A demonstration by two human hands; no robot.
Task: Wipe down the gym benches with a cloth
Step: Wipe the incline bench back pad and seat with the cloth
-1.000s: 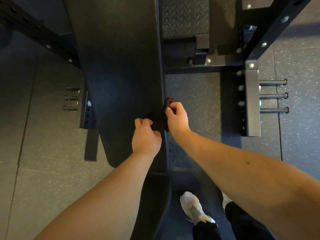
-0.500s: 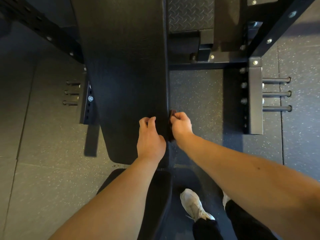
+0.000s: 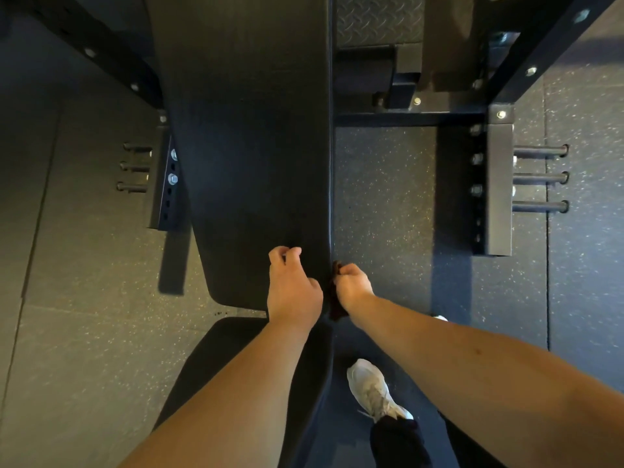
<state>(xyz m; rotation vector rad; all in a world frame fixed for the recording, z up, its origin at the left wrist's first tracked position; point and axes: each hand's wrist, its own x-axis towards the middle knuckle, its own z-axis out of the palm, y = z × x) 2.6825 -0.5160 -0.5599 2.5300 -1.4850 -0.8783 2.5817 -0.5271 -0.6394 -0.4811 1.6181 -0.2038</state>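
Cloth (image 3: 335, 292) gripped in right hand (image 3: 354, 287) at bench (image 3: 250, 146) edge; left hand (image 3: 292, 292) curled, empty

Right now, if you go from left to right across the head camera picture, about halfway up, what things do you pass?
Three pegs → holed black post → bench pad → speckled floor → grey post → three more pegs.

Matt black padded bench (image 3: 250, 146); speckled rubber floor (image 3: 381, 197); bolted metal frame (image 3: 498, 190).

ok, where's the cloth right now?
Head view, centre: the dark cloth is bunched in the right hand, against the right edge of the bench pad.
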